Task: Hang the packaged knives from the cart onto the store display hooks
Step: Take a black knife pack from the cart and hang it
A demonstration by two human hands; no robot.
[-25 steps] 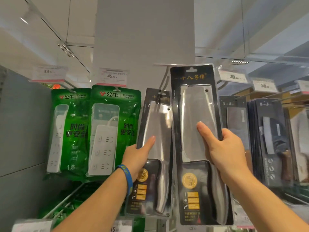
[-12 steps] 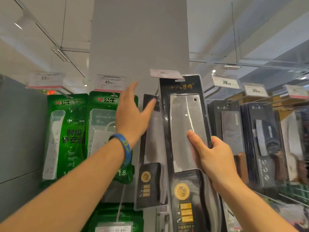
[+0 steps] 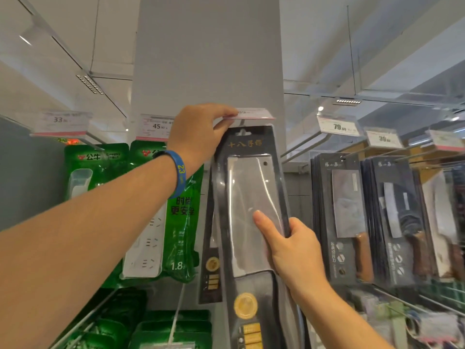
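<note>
Packaged cleaver [image 3: 251, 212]: raised at 12 o'clock, hang-hole just under hook tip. Right hand [image 3: 293, 250] clamps pack edge, steering. Left hand [image 3: 198, 132] pinches price tag [image 3: 251, 114], lifting it clear for threading.

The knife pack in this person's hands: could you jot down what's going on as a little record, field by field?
Item: packaged cleaver, black card with clear blister
Right hand: grips the pack's right edge, thumb on the blister
Left hand: raised to the price tag at the hook's tip
Hang hole: just below the tag; whether it is on the hook, cannot tell
Behind: another black knife pack
Left neighbours: green power-strip packs
Right neighbours: hanging knife packs
</note>
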